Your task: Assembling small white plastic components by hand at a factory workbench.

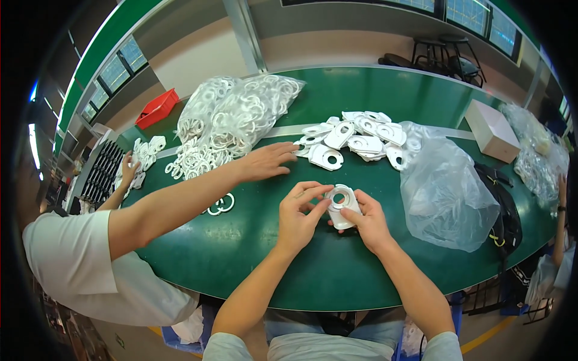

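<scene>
Over the green table, both my hands hold one white plastic part with a rounded plate shape and a round hole near its upper end. My right hand grips its right side, thumb lying across the front. From the left, my left hand pinches the part's edge beside the hole; whether a separate ring sits between those fingers I cannot tell. Beyond my hands lies a heap of similar white parts. A co-worker's hand stretches in from the left, fingertips close to that heap.
A clear bag of white rings spills onto the table at the back left, near a red bin. Several loose rings lie left of my hands. An empty-looking plastic bag, a black bag and a white box are rightward.
</scene>
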A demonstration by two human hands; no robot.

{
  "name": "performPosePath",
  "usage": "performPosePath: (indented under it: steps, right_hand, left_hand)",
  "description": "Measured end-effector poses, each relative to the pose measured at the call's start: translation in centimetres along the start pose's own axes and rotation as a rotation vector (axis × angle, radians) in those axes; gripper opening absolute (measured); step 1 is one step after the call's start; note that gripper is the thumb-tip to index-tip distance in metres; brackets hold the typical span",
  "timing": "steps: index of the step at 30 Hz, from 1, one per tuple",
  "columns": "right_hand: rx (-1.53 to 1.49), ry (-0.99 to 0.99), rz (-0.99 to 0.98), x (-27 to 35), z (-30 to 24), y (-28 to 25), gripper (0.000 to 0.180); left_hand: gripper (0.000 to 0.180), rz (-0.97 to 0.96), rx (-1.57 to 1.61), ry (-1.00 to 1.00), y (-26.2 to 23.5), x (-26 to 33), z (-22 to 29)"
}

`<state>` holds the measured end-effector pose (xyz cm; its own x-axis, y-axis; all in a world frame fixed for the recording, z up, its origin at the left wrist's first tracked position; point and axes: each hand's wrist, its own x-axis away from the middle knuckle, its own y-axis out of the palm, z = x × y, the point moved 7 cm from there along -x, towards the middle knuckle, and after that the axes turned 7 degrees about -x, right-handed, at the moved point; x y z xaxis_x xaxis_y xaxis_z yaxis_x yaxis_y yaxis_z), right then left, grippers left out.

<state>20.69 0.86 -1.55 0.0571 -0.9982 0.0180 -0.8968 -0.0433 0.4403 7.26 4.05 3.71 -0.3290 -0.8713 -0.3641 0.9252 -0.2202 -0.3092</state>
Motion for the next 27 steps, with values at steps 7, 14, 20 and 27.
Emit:
performPosePath:
  steps: [7,14,20,27]
  right_hand:
    - [0.043,-0.023,0.0,0.5,-0.6,0.5,0.023]
    - [0.079,-0.065,-0.033,0.6,-0.7,0.6,0.027]
    - [0.098,-0.103,-0.014,0.8,-1.0,0.9,0.028]
    - [0.112,-0.107,-0.008,0.8,-1.0,0.8,0.028]
  left_hand:
    - [0.027,-0.009,0.196,-0.134,0.4,-0.1,-1.8]
    - [0.024,-0.064,0.312,-0.199,1.0,0.2,-1.6]
    - [0.019,-0.041,0.249,-0.25,0.5,0.3,-1.7]
    - [0.021,-0.061,0.244,-0.231,0.7,0.2,-2.2]
